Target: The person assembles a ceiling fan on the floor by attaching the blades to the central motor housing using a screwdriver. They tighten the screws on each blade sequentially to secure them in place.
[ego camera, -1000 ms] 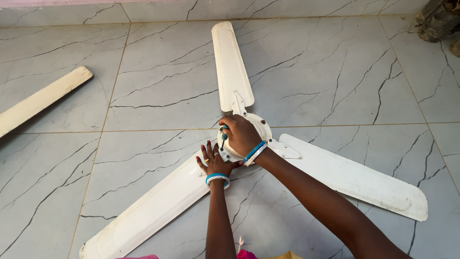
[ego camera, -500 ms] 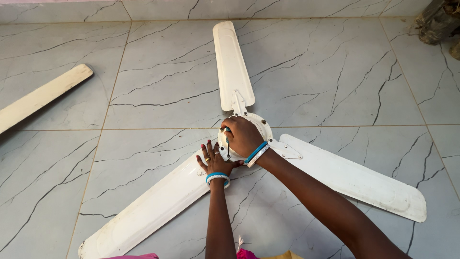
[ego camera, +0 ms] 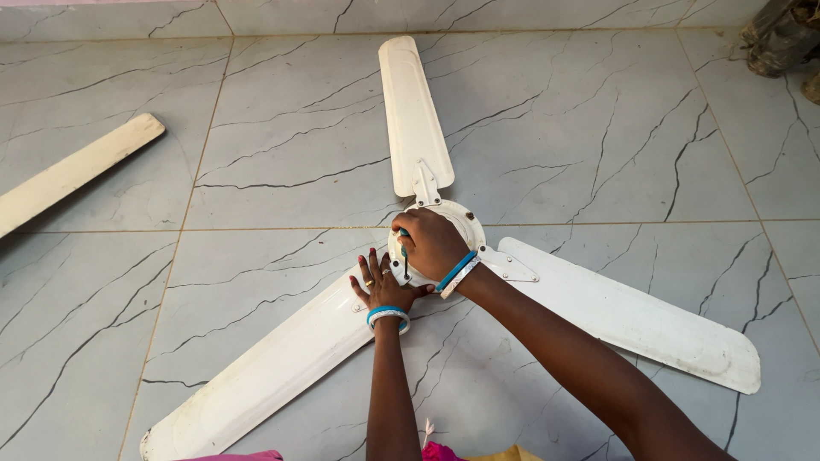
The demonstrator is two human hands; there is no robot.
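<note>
Fan (ego camera: 444, 224) lies flat on the tiled floor (ego camera: 598, 128), three blades splayed at roughly 12, 4 and 8 o'clock from the hub (ego camera: 465, 224). Flat on the floor it can't swing, and the bracket screws face up.

Right hand (ego camera: 434, 243) sits on the hub, fist closed round a screwdriver (ego camera: 404, 248); the teal handle barely shows at the top of the fist, shaft running down toward the 8 o'clock blade bracket (ego camera: 395, 275). Tip is hidden, so can't confirm it's seated in a screw.

Left hand (ego camera: 382, 288) is at 7 o'clock of the right, fingers spread, palm pressed on the root of the 8 o'clock blade (ego camera: 265, 376), holding nothing; looks like bracing against torque.

Loose fourth blade (ego camera: 73, 175) lies well apart, at 10 o'clock from the hub.
</note>
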